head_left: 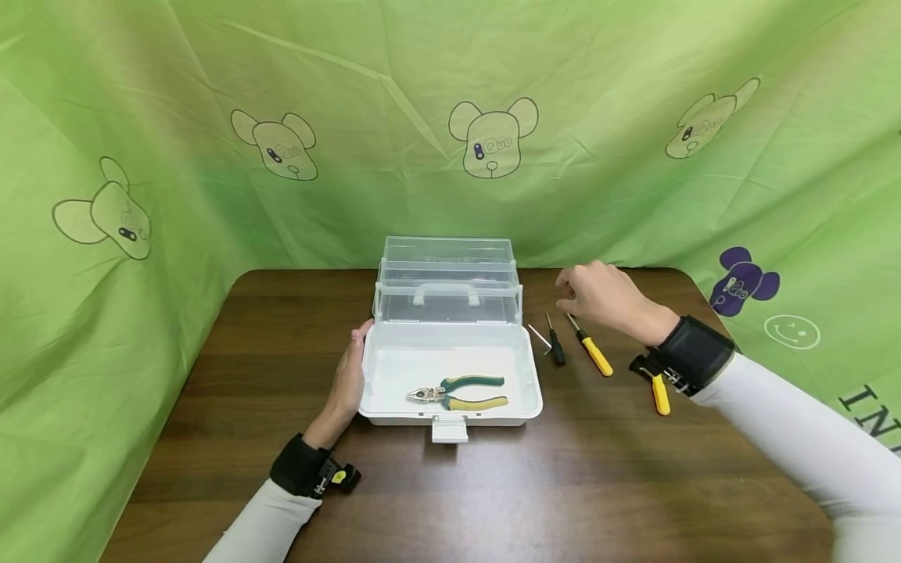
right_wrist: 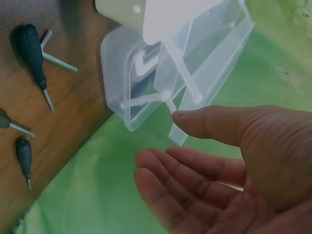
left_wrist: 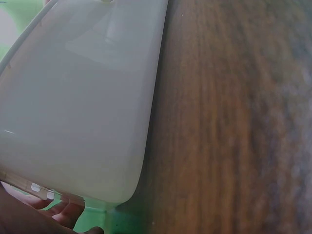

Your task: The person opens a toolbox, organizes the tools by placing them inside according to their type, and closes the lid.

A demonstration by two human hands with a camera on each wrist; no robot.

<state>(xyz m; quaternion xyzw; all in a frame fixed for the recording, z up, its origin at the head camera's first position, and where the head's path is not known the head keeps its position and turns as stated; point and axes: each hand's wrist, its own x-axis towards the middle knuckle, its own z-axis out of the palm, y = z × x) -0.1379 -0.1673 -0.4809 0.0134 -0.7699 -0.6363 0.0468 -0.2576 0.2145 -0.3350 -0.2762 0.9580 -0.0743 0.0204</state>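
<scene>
A white toolbox (head_left: 450, 420) stands with its clear tiered lid (head_left: 450, 274) raised at the back. Inside its base lie pliers (head_left: 457, 393) with green and yellow handles. My left hand (head_left: 346, 381) holds the toolbox's left side, its fingers (left_wrist: 68, 213) bent around the rear corner. Right of the box, my right hand (head_left: 601, 293) hovers above the back of the table, palm empty, thumb apart from the loosely bent fingers (right_wrist: 183, 190). Close by lie a hex key (head_left: 540, 338), a black screwdriver (head_left: 556, 348) and a yellow-handled screwdriver (head_left: 597, 356).
Another yellow handle (head_left: 660, 395) shows partly behind my right wrist. A small black screwdriver (right_wrist: 23, 156) lies near the back edge in the right wrist view. Behind the brown wooden table (head_left: 267, 352) hangs a green printed curtain (head_left: 394, 195).
</scene>
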